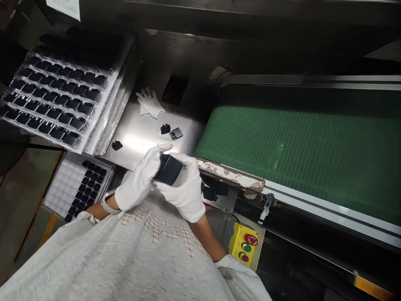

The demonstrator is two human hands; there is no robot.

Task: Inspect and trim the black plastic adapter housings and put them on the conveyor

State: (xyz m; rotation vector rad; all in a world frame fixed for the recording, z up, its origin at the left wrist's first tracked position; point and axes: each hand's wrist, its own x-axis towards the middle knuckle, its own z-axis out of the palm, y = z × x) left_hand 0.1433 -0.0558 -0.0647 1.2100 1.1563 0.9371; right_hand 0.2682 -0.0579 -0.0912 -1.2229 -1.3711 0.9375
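Note:
Both my hands wear white gloves and hold one dark, box-shaped plastic part (pixel 169 169) close to my chest. My left hand (pixel 140 175) grips its left side, the thumb and fingers partly hidden behind it. Against its right side my right hand (pixel 186 188) is closed, fingers curled round the edge. Beyond the hands, a small black part (pixel 165 128) and a grey-topped part (pixel 176 133) lie side by side on the metal table (pixel 138 144). Another small black part (pixel 117 145) lies nearer the left edge.
Stacked clear trays (pixel 53 92) of black parts stand left; a lower tray (pixel 62 179) is partly filled. A pair of white gloves (pixel 150 103) and a dark flat item (pixel 174 90) lie behind. The green conveyor belt (pixel 297 146) runs right, above a yellow button box (pixel 242 244).

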